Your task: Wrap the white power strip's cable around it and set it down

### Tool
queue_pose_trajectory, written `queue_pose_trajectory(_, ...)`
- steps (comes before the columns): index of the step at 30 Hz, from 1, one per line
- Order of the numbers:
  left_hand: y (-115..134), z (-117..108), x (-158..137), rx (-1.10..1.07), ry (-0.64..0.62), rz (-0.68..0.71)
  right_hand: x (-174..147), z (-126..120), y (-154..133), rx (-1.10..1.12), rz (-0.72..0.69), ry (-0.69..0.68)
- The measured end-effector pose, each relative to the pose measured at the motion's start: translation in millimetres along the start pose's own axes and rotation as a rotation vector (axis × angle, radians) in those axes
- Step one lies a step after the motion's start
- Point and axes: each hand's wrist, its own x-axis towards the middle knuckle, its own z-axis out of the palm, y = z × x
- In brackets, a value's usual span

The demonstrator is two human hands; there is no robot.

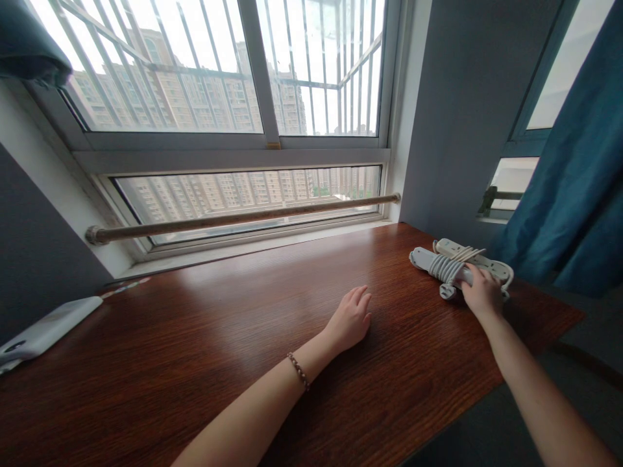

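At the right end of the wooden table (233,350), my right hand (484,293) is closed over the near end of a white power strip (424,259). Its cord (445,267) is wound in coils around its middle, and the plug (447,291) hangs at the front. Just behind lies a second white power strip (450,247), with its own cord partly over it. My left hand (349,319), a bracelet on the wrist, rests on the tabletop with fingers loosely extended and nothing in it. The fingertips of my right hand are partly hidden.
A white flat object (53,327) lies at the table's left edge. Behind the table runs a window with a metal rail (253,216) across it. A blue curtain (567,188) hangs at the right, beyond the table's right corner.
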Motion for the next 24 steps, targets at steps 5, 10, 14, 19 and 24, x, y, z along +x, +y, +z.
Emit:
queue_pose_trajectory(5, 0.4, -0.9, 0.4, 0.005, -0.001, -0.003, 1.0, -1.6, -0.6, -0.073, 0.034, -0.008)
queue_pose_trajectory(10, 0.1, -0.9, 0.4, 0.011, 0.002, 0.003, 0.4, -7.1, -6.9, -0.117, 0.003, 0.022)
queue_pose_trajectory(14, 0.2, -0.2, 0.4, 0.009, 0.006, 0.005, -2.0, -11.0, -12.6, -0.127, 0.029, 0.032)
queue_pose_trajectory(19, 0.7, -0.9, 0.5, 0.003, 0.01, 0.007, -3.8, -13.7, -15.3, -0.094, 0.037, 0.042)
queue_pose_trajectory(24, 1.1, -2.0, 0.5, -0.008, 0.017, 0.007, -3.9, -16.5, -17.4, -0.079, 0.001, 0.067)
